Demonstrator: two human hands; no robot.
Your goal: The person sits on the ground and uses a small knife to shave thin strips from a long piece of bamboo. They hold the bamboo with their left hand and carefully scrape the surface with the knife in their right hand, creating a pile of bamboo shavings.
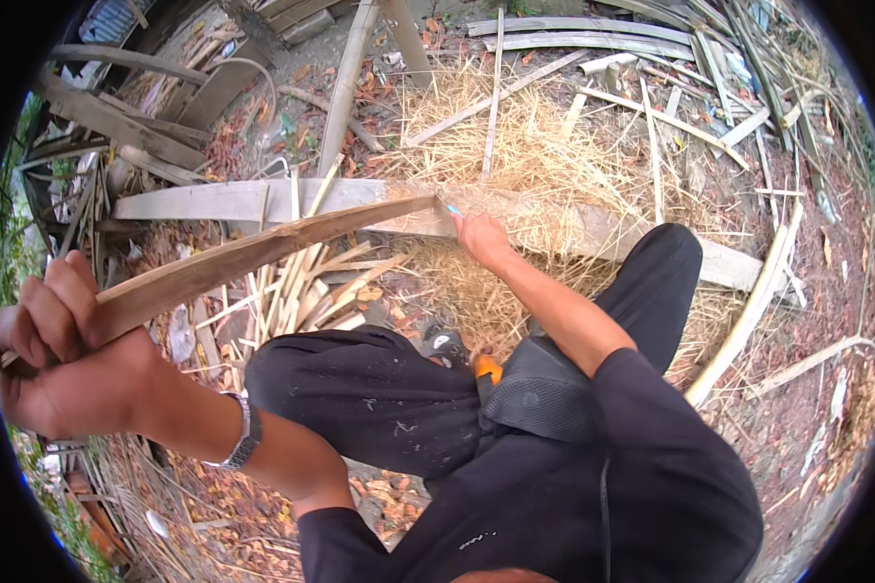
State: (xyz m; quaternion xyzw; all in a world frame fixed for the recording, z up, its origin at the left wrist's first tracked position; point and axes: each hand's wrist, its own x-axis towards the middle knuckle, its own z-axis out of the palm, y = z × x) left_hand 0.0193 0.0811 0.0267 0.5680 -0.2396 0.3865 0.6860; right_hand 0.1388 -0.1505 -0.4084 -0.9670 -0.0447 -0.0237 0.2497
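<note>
My left hand (pixel 83 355), with a metal watch (pixel 238 437) on its wrist, is closed round the near end of a long brown wooden strip (pixel 272 243). The strip slants up and away to the right, and its far end lies over the plank (pixel 199 201). At that far end my right hand (pixel 481 238) pinches a small thin tool (pixel 452 208) with a light-blue part. Its tip meets the strip's end; whether it is a blade or a marker is too small to tell.
Pale split sticks (pixel 306 291) lie heaped below the strip. Straw-like shavings (pixel 525 146) cover the ground beyond the plank. Wooden posts (pixel 350 83) stand at the far left. Long slats (pixel 593 39) lie at the far right, and a curved pale strip (pixel 744 321) rests nearer.
</note>
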